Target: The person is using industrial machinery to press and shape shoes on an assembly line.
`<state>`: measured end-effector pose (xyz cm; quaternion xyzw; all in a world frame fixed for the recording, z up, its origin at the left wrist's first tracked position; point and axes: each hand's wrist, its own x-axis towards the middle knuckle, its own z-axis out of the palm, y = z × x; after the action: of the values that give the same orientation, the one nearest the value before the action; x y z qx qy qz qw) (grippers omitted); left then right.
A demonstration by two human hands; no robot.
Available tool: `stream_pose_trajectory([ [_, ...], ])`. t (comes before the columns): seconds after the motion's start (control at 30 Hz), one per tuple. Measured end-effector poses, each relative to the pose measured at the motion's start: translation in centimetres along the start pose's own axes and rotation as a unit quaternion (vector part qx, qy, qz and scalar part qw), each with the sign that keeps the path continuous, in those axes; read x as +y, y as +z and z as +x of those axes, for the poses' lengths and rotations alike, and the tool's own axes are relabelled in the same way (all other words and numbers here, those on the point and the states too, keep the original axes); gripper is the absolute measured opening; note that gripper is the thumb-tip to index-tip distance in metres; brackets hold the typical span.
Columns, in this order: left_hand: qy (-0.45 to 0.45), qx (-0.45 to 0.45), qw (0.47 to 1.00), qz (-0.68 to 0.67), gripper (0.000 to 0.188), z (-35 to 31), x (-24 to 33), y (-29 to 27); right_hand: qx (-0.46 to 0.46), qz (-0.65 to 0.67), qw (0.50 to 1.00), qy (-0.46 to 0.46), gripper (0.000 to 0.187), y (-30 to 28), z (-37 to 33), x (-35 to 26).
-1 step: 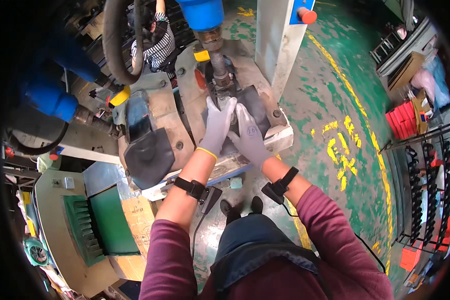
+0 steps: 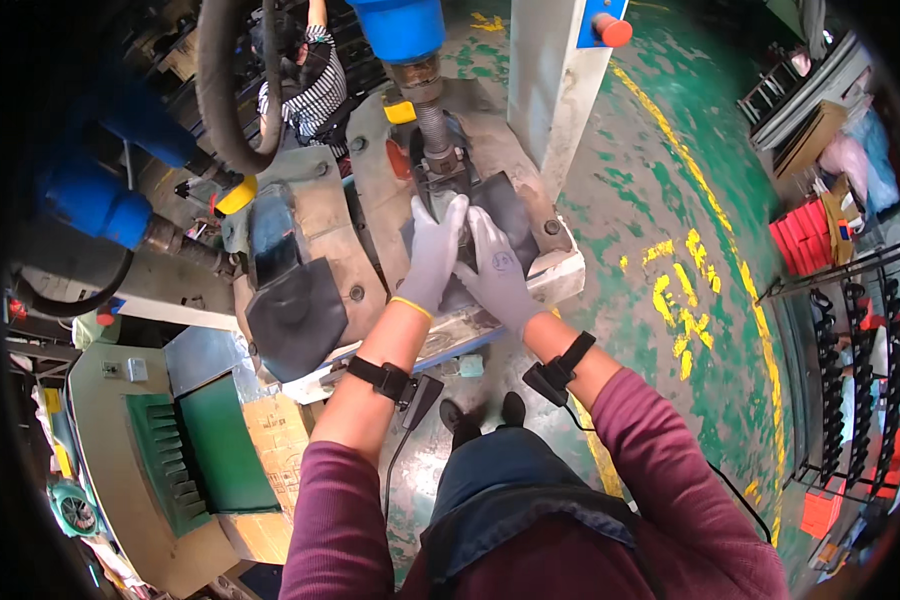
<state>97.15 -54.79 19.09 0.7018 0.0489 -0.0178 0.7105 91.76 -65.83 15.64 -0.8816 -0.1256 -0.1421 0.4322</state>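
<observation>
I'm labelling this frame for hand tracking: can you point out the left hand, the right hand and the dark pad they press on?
left hand [image 2: 433, 255], head view, back of the glove.
right hand [image 2: 498, 270], head view, back of the glove.
dark pad [image 2: 515, 212], head view, bare upper right part.

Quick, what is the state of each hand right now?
Left hand: gloved, fingers extended, lying flat on the dark pad in the press; grips nothing.
Right hand: gloved, open, palm flat on the same pad, beside the left.
</observation>
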Motion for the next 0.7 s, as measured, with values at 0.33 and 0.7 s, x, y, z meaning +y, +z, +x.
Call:
stream_pose_trajectory([
  [0.33,0.154,-0.155,0.975,0.045,0.053,6.4,0.8,-3.8,0.006,0.029,0.994,0.102,0.105,2.2,2.2,-0.8],
  [0.7,0.014,-0.185,0.983,0.009,0.025,13.7,0.7,-4.3,0.044,-0.015,0.997,0.062,0.097,1.9,2.2,0.0],
])
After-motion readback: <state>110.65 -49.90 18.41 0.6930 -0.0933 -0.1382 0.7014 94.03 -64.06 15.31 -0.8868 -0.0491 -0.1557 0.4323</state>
